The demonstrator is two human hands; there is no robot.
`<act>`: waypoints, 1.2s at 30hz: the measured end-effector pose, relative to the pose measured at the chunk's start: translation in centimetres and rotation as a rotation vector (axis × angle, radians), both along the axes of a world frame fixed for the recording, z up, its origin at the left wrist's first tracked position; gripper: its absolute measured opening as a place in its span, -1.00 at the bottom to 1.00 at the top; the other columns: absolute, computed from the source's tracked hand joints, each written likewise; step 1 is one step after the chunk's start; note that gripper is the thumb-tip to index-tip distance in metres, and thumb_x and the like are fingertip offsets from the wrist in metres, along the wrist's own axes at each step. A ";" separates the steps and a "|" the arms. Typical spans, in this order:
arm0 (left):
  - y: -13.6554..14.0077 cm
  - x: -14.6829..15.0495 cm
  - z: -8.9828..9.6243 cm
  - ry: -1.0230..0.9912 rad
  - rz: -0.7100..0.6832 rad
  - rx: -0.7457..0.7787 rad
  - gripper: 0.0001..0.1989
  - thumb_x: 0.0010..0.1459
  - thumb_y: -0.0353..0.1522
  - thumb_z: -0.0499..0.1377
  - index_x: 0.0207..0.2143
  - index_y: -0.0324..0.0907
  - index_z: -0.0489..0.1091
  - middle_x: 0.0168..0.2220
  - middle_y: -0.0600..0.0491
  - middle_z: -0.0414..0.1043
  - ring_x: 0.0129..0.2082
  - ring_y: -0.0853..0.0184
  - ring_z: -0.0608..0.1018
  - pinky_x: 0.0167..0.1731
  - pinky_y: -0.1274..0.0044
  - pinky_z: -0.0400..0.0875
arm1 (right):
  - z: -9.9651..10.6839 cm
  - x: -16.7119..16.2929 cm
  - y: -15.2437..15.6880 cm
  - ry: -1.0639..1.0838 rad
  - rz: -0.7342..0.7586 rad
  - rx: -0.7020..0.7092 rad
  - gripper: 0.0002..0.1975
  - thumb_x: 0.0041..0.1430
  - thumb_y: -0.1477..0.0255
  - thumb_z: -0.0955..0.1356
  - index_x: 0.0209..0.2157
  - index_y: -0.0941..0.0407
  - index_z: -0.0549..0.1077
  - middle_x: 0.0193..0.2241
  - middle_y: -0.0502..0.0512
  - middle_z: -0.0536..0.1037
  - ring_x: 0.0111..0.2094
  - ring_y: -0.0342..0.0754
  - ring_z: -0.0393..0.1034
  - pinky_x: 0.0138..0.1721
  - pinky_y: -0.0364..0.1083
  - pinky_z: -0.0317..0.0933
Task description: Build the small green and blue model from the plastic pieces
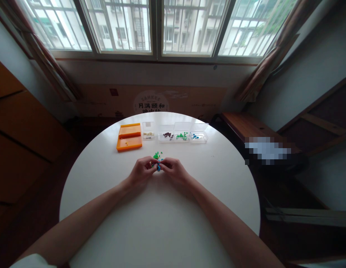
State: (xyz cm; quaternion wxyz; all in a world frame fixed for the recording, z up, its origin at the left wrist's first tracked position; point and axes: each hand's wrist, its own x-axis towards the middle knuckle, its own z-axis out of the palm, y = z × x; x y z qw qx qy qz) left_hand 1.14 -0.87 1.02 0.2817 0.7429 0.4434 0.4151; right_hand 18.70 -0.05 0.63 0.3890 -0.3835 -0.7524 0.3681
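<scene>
2-hand pinch: your left hand (143, 166) and right hand (173, 167) close fingertips on a small blue piece (159, 167), over the white table (156, 223). Contact patch looks tiny; uneven pressure could pop it loose. Green pieces (156, 155) lie just past your fingers; a knuckle bump could scatter them. Farther out, open clear boxes (199, 140) could catch a stray, mixing colours.

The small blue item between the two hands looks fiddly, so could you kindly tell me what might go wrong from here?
The small blue item could slip, since the left hand and right hand seem to pinch it by the fingertips. The loose green pieces lie just beyond the hands, so a nudge might scatter them across the white table.
</scene>
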 end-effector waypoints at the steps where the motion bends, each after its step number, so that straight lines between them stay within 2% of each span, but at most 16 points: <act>1: 0.0 0.0 0.0 0.004 0.002 -0.001 -0.85 0.03 -0.41 0.14 -0.35 -0.27 0.47 -0.51 0.07 0.39 -0.65 0.55 0.30 -0.66 0.71 0.19 | 0.0 0.0 0.0 0.001 0.000 0.000 -0.77 0.11 0.36 0.29 -0.37 0.23 0.50 -0.50 0.08 0.51 -0.50 -0.17 0.29 -0.46 -0.20 0.14; 10: -0.1 0.1 0.2 0.005 0.010 -0.016 -0.85 0.02 -0.43 0.13 -0.36 -0.29 0.47 -0.57 0.09 0.38 -0.67 0.54 0.29 -0.66 0.71 0.19 | 0.1 0.0 -0.1 0.001 0.000 -0.009 -0.76 0.11 0.34 0.29 -0.37 0.22 0.50 -0.48 0.09 0.52 -0.50 -0.16 0.30 -0.46 -0.21 0.14; 36: 0.0 0.0 -0.1 0.014 0.011 -0.016 -0.84 0.00 -0.45 0.14 -0.35 -0.28 0.48 -0.55 0.08 0.40 -0.65 0.54 0.29 -0.67 0.72 0.18 | 0.1 0.0 -0.1 -0.018 -0.007 0.010 -0.76 0.10 0.33 0.30 -0.36 0.22 0.50 -0.51 0.07 0.50 -0.52 -0.18 0.26 -0.49 -0.21 0.11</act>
